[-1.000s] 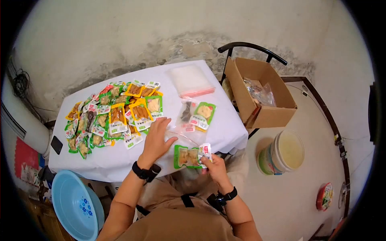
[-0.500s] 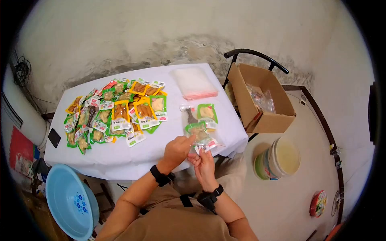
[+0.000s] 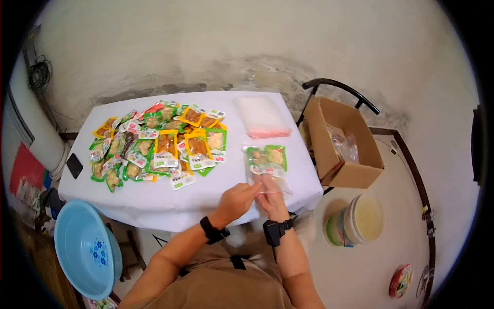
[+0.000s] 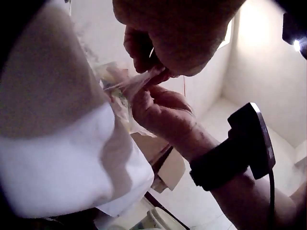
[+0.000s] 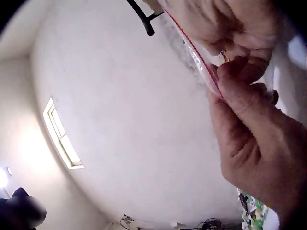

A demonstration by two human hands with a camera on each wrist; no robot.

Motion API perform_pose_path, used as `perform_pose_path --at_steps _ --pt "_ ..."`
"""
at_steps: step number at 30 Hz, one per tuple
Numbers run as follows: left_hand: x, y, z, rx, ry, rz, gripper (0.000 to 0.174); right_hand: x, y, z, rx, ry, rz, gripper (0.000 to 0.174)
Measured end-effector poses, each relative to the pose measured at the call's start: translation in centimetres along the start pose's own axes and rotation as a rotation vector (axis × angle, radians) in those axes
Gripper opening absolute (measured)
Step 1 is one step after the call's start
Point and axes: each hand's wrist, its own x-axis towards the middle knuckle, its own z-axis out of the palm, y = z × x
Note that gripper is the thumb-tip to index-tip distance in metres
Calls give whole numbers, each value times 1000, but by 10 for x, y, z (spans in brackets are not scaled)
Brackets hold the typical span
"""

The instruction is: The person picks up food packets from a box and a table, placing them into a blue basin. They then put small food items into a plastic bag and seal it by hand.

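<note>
A clear zip bag (image 3: 280,184) lies at the table's front edge, its mouth toward the person. Food pouches (image 3: 276,157) with green borders show inside it. My left hand (image 3: 239,200) pinches the left end of the bag's mouth; in the right wrist view its thumb sits on the red seal line (image 5: 195,50). My right hand (image 3: 271,198) is at the same mouth, fingers seen through the plastic in the head view. Close against the left hand, the right hand (image 4: 165,112) grips the bag edge with bent fingers.
Many food pouches (image 3: 167,147) are heaped on the left of the table. A stack of clear bags (image 3: 261,116) lies at the back right. Beside the table are a cardboard box (image 3: 355,175), a bucket (image 3: 368,219) and a blue basin (image 3: 85,252). A phone (image 3: 74,166) lies at the left edge.
The right hand has brought a green-bordered pouch from the table's front edge into the bag. The left hand has moved right from beside the heap to the bag's mouth.
</note>
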Motion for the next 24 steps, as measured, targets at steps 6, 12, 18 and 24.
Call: perform_pose_path --at_steps 6,12,18,24 --pt "0 0 4 -81 25 -3 30 28 -5 2 -114 150 32 24" --pt "-3 -5 0 -52 -6 -18 29 26 -1 6 -150 339 15 24" --pt "-8 -6 -1 -84 -15 -46 30 -13 -1 13 -108 42 -5 37" --pt "-7 3 -2 -98 -60 -52 31 -11 -5 2 -391 64 -88 68"
